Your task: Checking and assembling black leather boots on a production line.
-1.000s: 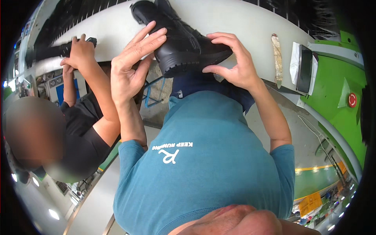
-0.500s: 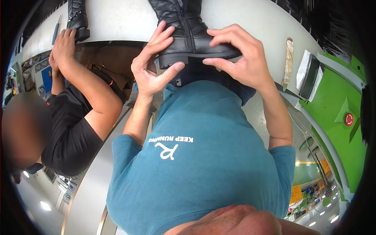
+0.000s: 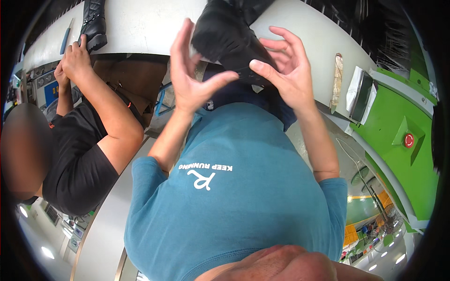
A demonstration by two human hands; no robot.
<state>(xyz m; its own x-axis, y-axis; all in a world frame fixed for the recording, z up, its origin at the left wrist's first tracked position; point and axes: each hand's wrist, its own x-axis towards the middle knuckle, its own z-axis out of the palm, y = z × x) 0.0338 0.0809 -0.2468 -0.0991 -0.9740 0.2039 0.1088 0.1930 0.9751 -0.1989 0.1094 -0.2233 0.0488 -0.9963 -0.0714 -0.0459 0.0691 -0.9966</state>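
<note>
A black leather boot (image 3: 225,40) is tipped over at the table's near edge, its dark sole turned toward me and its shaft pointing away to the right. Beside its heel is my left hand (image 3: 190,82), fingers spread and somewhat blurred, with the thumb stretched toward the sole. My right hand (image 3: 288,70) is at the front part of the boot. Its thumb lies over the sole while its curved fingers stand along the other side. Motion blur hides the boot's finer details.
At left, a co-worker's hands (image 3: 75,61) touch another black boot (image 3: 95,28) on the white table (image 3: 140,28). A blue-handled tool (image 3: 65,41) lies near it. To my right are a worn, tape-wrapped strip (image 3: 336,82), a dark flat object (image 3: 363,98) on white paper, and a green machine (image 3: 391,126) with a red button.
The boot has turned from upright, zipper side facing me, to tipped with its sole showing. My left hand has come off it with fingers spread; my right thumb has moved onto the sole.
</note>
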